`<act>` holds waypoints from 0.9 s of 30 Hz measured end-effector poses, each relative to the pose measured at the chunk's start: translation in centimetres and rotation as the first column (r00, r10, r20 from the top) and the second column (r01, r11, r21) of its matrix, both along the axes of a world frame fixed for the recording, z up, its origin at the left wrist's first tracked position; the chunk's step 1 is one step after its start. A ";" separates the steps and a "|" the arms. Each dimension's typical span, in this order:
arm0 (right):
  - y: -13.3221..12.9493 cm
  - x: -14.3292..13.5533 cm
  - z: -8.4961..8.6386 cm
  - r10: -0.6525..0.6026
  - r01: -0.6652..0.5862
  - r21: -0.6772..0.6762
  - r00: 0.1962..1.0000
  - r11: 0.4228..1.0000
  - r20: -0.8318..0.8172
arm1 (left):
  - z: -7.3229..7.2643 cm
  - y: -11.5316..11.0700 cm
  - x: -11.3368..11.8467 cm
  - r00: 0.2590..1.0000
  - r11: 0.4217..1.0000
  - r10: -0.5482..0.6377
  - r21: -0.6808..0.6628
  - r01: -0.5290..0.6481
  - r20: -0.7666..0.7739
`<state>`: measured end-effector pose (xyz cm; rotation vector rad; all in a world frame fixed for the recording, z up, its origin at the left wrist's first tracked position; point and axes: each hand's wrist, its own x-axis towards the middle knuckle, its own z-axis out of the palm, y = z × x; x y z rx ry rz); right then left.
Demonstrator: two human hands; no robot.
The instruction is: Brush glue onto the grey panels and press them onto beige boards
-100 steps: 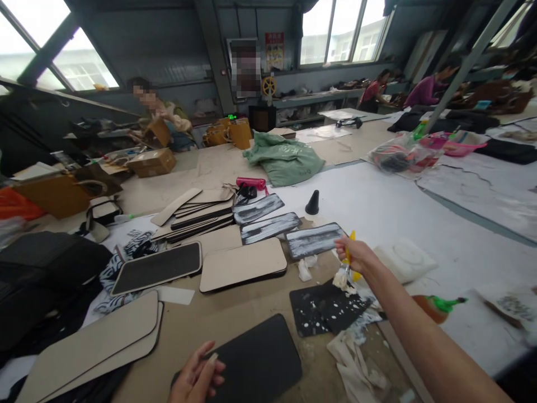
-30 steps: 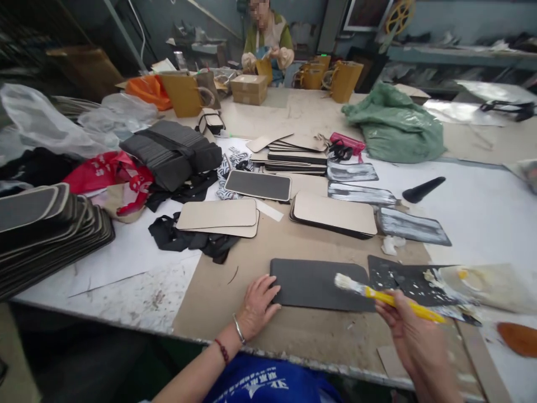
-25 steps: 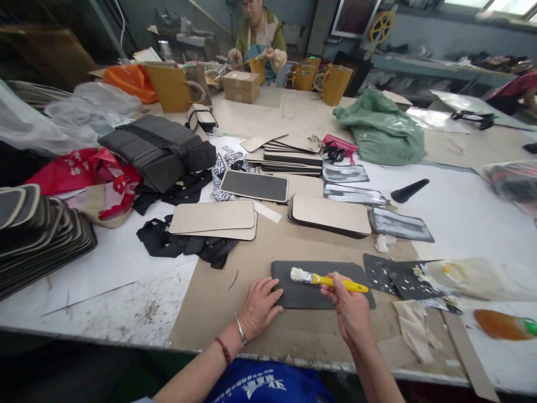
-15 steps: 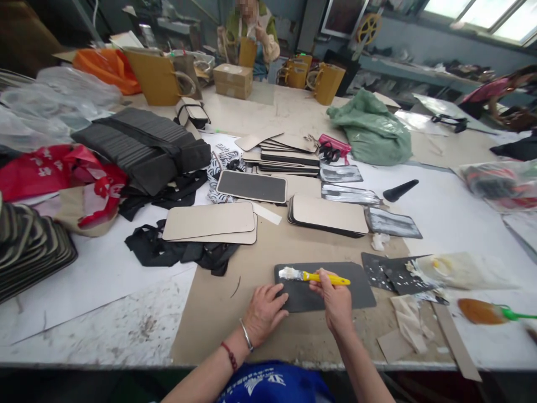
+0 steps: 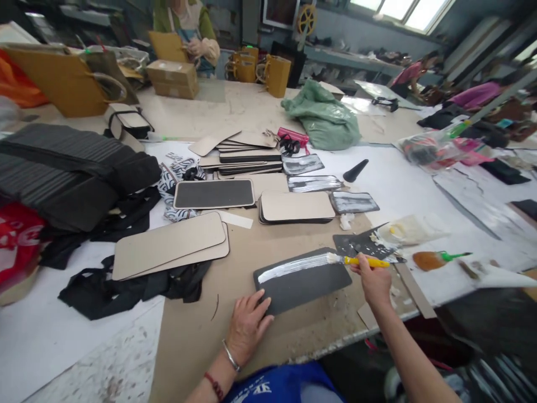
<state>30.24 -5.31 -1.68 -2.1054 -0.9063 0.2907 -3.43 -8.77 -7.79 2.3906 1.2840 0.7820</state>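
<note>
A dark grey rounded panel (image 5: 302, 288) lies on brown paper in front of me, with a long white streak along its far edge. My left hand (image 5: 248, 324) rests at the panel's left end, fingers spread, fingertips on its near left corner. My right hand (image 5: 372, 280) grips a yellow-handled brush (image 5: 367, 261), whose white-coated bristles touch the panel at the streak's right end. Just beyond the panel sits a stack of beige panels (image 5: 296, 206). Dark scraps (image 5: 356, 246) spotted with white lie to the right, beside a clear bag (image 5: 413, 230) holding white and yellow stuff.
Two beige panels (image 5: 168, 246) lie on black cloth (image 5: 134, 296) at left. A bundle of dark pieces (image 5: 62, 173) stands farther left. A green bag (image 5: 323, 117) and a black cone-shaped object (image 5: 356, 170) lie beyond. A person (image 5: 188, 39) is across the table; others are far right.
The brush in my right hand has moved right across the panel, leaving a white streak. My left hand still touches the panel, which now appears tilted. The view has swung right.
</note>
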 end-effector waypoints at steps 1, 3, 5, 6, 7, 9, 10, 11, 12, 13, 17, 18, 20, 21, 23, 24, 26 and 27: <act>0.0 0.3 0.3 -0.024 0.024 -0.001 1.000 1.000 -0.012 | 0.0 0.0 0.0 1.000 1.000 -0.001 0.004 0.001 0.002; -0.4 0.2 1.1 -0.057 0.059 0.020 0.996 0.998 -0.068 | 0.2 0.1 -0.1 1.000 1.000 -0.002 0.001 0.002 0.009; -1.2 -1.2 2.1 -0.049 0.056 0.051 0.990 0.997 -0.129 | 0.5 0.2 -0.2 1.000 1.000 -0.011 -0.015 0.011 0.024; -1.7 -2.2 2.5 -0.029 0.040 0.065 0.985 0.997 -0.171 | 0.6 0.2 -0.2 0.999 0.999 -0.015 -0.032 0.016 0.037; -2.4 -3.6 3.0 0.000 0.016 0.073 0.976 0.997 -0.219 | 0.8 0.4 -0.3 0.998 0.998 -0.018 -0.055 0.021 0.054; -3.8 -6.7 3.6 0.073 -0.052 0.073 0.945 0.996 -0.318 | 1.0 0.7 -0.4 0.994 0.993 -0.014 -0.115 0.026 0.107; -4.5 -8.4 3.8 0.106 -0.087 0.070 0.927 0.994 -0.361 | 1.1 1.0 -0.5 0.990 0.988 -0.014 -0.147 0.034 0.139; -5.1 -10.1 3.8 0.133 -0.116 0.067 0.908 0.991 -0.397 | 1.2 1.2 -0.7 0.985 0.983 -0.017 -0.175 0.048 0.172; -5.7 -11.7 3.8 0.153 -0.138 0.065 0.890 0.988 -0.430 | 1.1 1.5 -0.8 0.978 0.979 -0.025 -0.195 0.066 0.205; -6.1 -13.1 3.6 0.165 -0.151 0.066 0.873 0.986 -0.459 | 1.0 1.7 -0.9 0.972 0.975 -0.037 -0.205 0.086 0.234; -6.6 -16.5 2.2 0.188 -0.176 0.076 0.818 0.982 -0.544 | 0.3 2.2 -1.1 0.955 0.975 -0.066 -0.183 0.122 0.288; -6.6 -16.7 1.8 0.195 -0.182 0.079 0.812 0.980 -0.550 | 0.1 2.1 -1.1 0.958 0.978 -0.067 -0.173 0.119 0.280; -6.4 -16.3 1.1 0.205 -0.192 0.081 0.815 0.978 -0.542 | 0.1 1.9 -1.1 0.971 0.984 -0.077 -0.142 0.111 0.226; -6.4 -15.7 0.9 0.204 -0.193 0.077 0.824 0.978 -0.529 | 0.3 1.8 -1.1 0.980 0.986 -0.084 -0.126 0.108 0.181; -6.2 -13.8 0.6 0.191 -0.186 0.059 0.851 0.981 -0.489 | 0.9 1.4 -1.1 0.993 0.990 -0.088 -0.102 0.096 0.079; -6.1 -12.5 0.5 0.176 -0.174 0.047 0.867 0.984 -0.466 | 1.2 1.3 -1.1 0.996 0.992 -0.082 -0.095 0.085 0.035; -6.0 -9.7 0.5 0.133 -0.138 0.020 0.897 0.990 -0.422 | 1.8 1.0 -1.0 0.997 0.995 -0.068 -0.080 0.066 -0.029; -5.9 -8.1 0.5 0.111 -0.118 0.006 0.909 0.993 -0.401 | 2.0 1.0 -0.9 0.997 0.996 -0.064 -0.069 0.060 -0.050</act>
